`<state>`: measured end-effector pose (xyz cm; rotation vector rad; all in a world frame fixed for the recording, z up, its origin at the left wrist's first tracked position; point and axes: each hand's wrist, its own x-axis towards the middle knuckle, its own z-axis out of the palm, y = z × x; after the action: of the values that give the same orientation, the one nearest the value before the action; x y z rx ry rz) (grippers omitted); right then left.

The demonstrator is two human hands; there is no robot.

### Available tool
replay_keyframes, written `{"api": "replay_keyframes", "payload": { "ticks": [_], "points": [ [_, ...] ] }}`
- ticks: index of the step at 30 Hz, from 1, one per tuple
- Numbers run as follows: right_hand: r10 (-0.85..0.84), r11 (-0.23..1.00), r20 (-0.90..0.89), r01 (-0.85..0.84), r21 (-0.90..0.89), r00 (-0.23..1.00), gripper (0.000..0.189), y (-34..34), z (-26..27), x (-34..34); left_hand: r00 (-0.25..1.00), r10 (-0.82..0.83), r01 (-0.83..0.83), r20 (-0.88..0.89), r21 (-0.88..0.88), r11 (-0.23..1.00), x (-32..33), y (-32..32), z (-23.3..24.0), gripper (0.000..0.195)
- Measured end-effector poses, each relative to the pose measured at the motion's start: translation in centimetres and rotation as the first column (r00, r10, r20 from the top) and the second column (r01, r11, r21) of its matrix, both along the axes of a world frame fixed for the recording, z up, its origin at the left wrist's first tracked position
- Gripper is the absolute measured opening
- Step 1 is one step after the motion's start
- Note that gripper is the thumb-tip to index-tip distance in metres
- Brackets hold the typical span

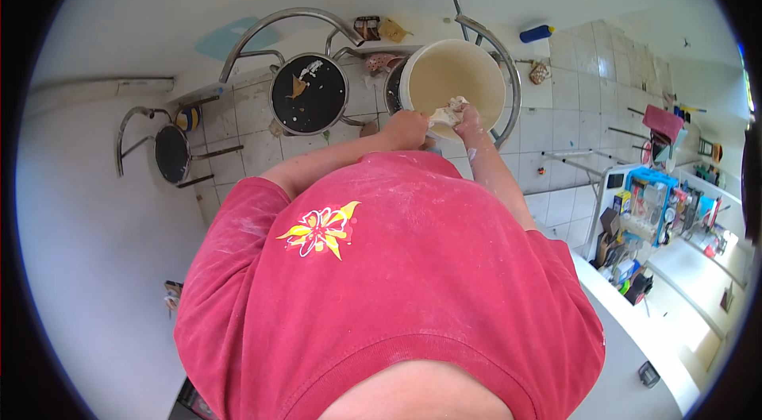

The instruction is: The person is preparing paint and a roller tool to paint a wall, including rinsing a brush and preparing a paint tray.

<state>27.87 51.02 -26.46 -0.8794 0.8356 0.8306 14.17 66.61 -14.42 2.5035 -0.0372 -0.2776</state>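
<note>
My left hand (pixel 408 129) is closed around one end of a white, smeared object (pixel 443 116), which may be a cloth or a coated tool. The fingers of my right hand (pixel 468 121) grip its other end. White residue marks my right hand and forearm. Both hands are at the near rim of a large white bucket (pixel 499 71), the object lying over its opening. Cloudy, beige liquid (pixel 452 74) fills part of the bucket. A metal-framed chair (pixel 513 63) with a curved tubular back stands around the bucket, its dark seat edge showing at the left.
A round black stool seat (pixel 309 101) with a metal back holds a dry leaf and white spots. Another black-seated chair (pixel 172 153) stands farther left, beside a ball (pixel 189 118). A blue bottle (pixel 537 33) lies near the wall. Cluttered items surround a blue-framed container (pixel 655 205) at right.
</note>
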Motion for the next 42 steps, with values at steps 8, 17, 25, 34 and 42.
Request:
{"api": "replay_keyframes", "payload": {
  "ticks": [8, 17, 25, 34, 42],
  "points": [
    [0.146, 0.975, 0.114, -0.123, -0.187, 0.983, 0.025, -1.2, 0.9, 0.2, 0.998, -0.048, 0.048, -0.045, -0.007, 0.999, 1.2, -0.5, 0.6, 0.02],
    [0.396, 0.778, 0.125, -0.26, -0.572, 0.91, 0.017, 1.7, 1.3, 0.9, 0.969, 0.079, -0.077, -0.234, 0.016, 0.997, 1.7, -1.0, 0.7, 0.022],
    [0.811, 0.372, 0.246, -0.143, -0.917, 0.531, 0.022, 1.8, -0.8, 0.8, 0.953, 0.178, -0.15, -0.246, 0.126, 0.981, 2.9, -2.9, -0.5, 0.017],
    [0.97, 0.235, 0.194, -0.36, -0.903, 0.147, 0.026, 1.1, 1.2, 0.8, 0.914, 0.301, -0.219, -0.271, 0.293, 0.931, 3.0, -6.5, -0.8, 0.02],
    [0.99, -0.008, 0.079, -0.596, -0.803, -0.12, 0.031, 2.8, -2.8, 2.8, 0.82, 0.48, -0.346, -0.313, 0.396, 0.85, 3.7, -7.1, 0.5, 0.021]
  ]
}}
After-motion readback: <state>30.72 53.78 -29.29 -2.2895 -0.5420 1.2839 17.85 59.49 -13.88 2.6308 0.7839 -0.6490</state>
